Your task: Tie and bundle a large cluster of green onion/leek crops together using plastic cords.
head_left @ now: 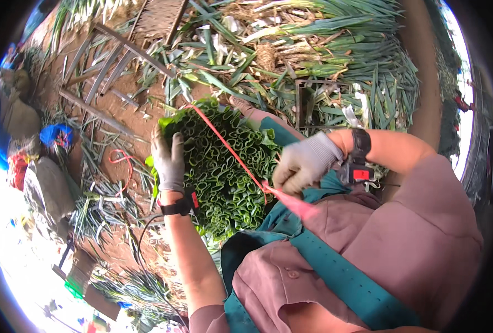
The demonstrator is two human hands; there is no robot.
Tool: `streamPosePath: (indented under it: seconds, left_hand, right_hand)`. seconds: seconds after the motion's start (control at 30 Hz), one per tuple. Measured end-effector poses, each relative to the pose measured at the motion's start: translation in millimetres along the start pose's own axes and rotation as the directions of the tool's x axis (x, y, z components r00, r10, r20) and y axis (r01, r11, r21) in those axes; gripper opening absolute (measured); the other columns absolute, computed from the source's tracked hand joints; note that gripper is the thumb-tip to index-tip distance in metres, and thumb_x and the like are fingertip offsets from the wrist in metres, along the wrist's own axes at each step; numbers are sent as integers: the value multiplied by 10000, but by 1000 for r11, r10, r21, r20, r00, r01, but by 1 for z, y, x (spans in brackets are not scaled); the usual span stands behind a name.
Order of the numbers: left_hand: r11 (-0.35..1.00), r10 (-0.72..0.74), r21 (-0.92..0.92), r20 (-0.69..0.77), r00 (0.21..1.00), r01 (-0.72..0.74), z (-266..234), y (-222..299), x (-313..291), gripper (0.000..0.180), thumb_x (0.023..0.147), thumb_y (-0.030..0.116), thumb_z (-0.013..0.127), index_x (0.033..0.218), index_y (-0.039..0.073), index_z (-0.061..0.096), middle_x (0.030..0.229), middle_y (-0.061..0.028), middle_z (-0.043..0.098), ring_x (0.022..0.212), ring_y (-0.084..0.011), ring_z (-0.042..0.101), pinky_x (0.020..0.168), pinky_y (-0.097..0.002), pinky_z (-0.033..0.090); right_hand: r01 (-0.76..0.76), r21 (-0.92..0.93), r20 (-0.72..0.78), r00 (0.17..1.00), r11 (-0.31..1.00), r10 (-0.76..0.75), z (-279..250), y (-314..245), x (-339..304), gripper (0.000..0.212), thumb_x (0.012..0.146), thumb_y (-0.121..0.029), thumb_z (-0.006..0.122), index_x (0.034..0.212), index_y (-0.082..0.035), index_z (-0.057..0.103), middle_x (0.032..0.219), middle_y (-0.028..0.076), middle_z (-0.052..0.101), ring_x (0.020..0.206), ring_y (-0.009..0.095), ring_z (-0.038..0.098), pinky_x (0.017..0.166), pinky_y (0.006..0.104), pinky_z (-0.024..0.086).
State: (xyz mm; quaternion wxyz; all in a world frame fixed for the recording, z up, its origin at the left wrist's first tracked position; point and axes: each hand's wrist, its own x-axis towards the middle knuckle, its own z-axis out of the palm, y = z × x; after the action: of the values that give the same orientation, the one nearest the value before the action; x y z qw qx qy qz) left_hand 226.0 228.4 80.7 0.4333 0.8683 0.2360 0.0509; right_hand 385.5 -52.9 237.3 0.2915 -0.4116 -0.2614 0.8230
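In front of me stands a large bundle of green onions (224,177), its trimmed hollow leaf ends facing up. A red plastic strap (233,154) runs slantwise across the top of the bundle, and its loose end flares out, blurred, near my chest. My left hand (169,161), in a grey-white glove, rests against the bundle's left side with its fingers stretched out and thumb apart. At the bundle's right edge, my right hand (306,162) is gloved too, its fingers closed on the strap. The bundle's lower part is hidden.
A big heap of green onions (346,55) lies at the far right beside a dark metal frame (316,102). A metal rack (110,69) stands at the far left. Loose leaves litter the brown floor, with a red strap piece (125,166) and a grey sack (49,186) at left.
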Motion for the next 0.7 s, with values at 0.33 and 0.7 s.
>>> streamPosePath:
  seconds: [0.33, 0.7]
  left_hand:
    - [455, -247, -636, 582, 775, 623, 18, 82, -172, 303, 983, 287, 515, 1016, -8, 574, 812, -14, 606, 689, -84, 529, 637, -228, 445]
    - [359, -635, -625, 381, 672, 693, 57, 87, -174, 472, 887, 223, 665, 1216, -64, 483, 1038, -114, 626, 936, -133, 592, 810, -272, 487]
  right_hand:
    - [90, -599, -234, 931, 795, -281, -55, -67, 119, 293, 916, -320, 558, 1023, -64, 652, 827, 75, 689, 749, 213, 647, 696, 339, 514]
    - [-449, -542, -795, 547, 710, -261, -150, 6, 195, 654, 919, -665, 311, 1221, -148, 575, 1071, 187, 649, 1015, 386, 597, 857, 416, 466]
